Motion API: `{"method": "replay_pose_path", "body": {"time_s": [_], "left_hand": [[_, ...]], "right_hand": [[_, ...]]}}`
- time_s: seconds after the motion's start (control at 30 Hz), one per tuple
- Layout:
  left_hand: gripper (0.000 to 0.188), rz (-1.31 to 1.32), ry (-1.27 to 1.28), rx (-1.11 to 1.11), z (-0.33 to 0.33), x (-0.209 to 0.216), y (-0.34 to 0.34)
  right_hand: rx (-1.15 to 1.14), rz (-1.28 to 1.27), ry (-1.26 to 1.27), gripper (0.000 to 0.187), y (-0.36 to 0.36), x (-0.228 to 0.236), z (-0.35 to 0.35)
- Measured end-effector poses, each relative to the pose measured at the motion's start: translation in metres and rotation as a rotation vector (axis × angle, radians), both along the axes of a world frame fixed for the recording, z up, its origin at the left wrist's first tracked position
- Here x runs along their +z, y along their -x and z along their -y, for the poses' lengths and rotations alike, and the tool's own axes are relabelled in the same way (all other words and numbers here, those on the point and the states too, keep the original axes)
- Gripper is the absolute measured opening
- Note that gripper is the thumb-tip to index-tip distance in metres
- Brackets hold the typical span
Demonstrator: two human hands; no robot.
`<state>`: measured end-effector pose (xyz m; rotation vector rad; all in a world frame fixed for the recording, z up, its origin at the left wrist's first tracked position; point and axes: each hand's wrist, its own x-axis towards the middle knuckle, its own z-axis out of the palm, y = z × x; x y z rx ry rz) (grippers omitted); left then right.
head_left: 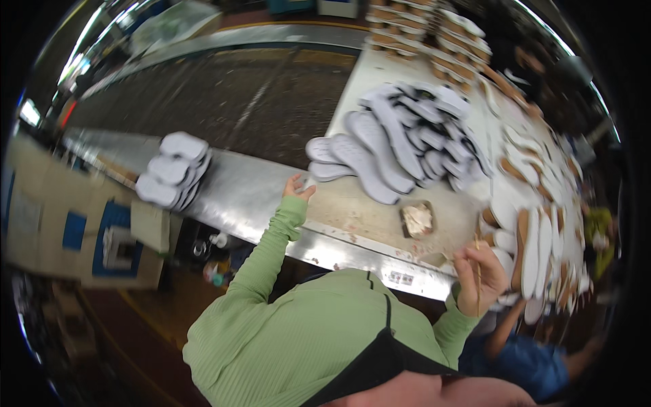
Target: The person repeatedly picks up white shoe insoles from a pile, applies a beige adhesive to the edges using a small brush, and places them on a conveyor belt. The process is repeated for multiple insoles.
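Observation:
My left hand (298, 187) is held over the near edge of the worktable with its fingers apart and nothing in them. Just beyond it, to the right, white shoe soles (365, 163) lie spread in front of a larger heap of white and dark soles (434, 132). In my right hand (483, 277), at the table's right front, is a thin light-brown stick (479, 261) pinched between thumb and fingers; whether it has a brush end I cannot tell. A small square container (418, 220) with whitish, crusted contents stands on the table between my hands.
Stacked white soles (178, 166) sit on the metal ledge at left, beside a wide dark conveyor belt (271, 95). Tall stacks of brown-and-white soles (403, 27) rise at the back. More soles (536, 244) crowd the right side, where other people (522, 366) are close by.

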<state>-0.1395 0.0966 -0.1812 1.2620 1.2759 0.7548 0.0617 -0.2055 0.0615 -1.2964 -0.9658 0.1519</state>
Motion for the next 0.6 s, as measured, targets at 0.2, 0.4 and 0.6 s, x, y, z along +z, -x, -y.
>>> {"method": "replay_pose_path", "body": {"time_s": [0.2, 0.4, 0.6], "left_hand": [[0.059, -0.147, -0.239, 0.475, -0.03, -0.031, 0.125], [0.053, -0.005, -0.352, 0.924, -0.088, -0.032, 0.267], [0.065, -0.08, -0.171, 1.315, -0.147, -0.056, 0.371]], "right_hand": [[0.156, -0.03, 0.043, 0.024, -0.001, -0.012, -0.025], [0.195, -0.058, 0.116, 0.022, 0.007, -0.019, -0.054], [0.168, -0.047, 0.164, 0.019, 0.016, -0.016, -0.076]]}}
